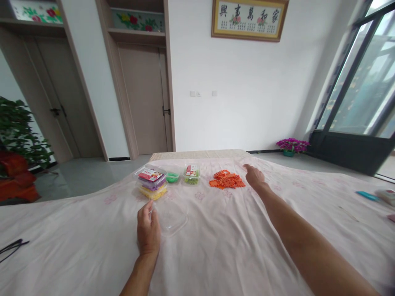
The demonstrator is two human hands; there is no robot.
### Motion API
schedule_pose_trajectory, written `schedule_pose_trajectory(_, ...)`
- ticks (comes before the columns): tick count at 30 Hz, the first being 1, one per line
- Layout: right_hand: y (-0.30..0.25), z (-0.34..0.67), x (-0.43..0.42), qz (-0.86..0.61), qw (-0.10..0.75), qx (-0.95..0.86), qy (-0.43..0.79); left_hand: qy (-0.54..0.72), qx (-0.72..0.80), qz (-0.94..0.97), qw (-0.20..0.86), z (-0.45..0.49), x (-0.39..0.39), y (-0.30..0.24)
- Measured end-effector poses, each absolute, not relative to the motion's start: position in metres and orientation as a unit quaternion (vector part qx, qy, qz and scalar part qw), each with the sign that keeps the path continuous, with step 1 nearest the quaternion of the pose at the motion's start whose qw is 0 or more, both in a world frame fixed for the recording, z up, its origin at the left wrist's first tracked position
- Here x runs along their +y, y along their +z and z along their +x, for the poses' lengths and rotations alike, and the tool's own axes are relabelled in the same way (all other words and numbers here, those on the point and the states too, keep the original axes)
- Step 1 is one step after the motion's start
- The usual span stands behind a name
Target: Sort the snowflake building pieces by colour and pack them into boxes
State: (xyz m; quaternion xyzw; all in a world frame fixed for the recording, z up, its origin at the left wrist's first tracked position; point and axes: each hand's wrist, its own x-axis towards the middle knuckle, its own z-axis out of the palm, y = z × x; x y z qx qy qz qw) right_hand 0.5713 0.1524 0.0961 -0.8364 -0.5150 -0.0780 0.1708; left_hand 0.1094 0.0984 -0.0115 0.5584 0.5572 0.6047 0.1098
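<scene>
My left hand (148,226) is at the near left, its thumb and fingers closed at the edge of a clear plastic lid (173,220). The lid lies low over the cloth. My right hand (254,175) reaches far forward, just right of a loose heap of orange interlocking pieces (227,181). Its fingers point forward with nothing visible in them, though their undersides are hidden. Beyond my left hand stand stacked clear boxes with purple pieces (151,183) and yellow pieces (153,192). Beside them are a container of green pieces (172,177) and a labelled box of light green pieces (191,174).
A pale flowered cloth (216,246) covers the wide surface. Black-framed glasses (14,246) lie at the left edge. On the right are a blue object (367,195), a thin stick-like item (348,213) and a whitish object (387,196). Doors and a wall stand behind.
</scene>
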Motion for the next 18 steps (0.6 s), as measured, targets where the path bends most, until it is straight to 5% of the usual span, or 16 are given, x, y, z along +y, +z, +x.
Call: schedule_pose_trajectory(18,0.086,0.561,0.205,-0.738,0.08,-0.668,0.049,0.594,0.551,0.578,0.099,0.111,0.098,-0.009)
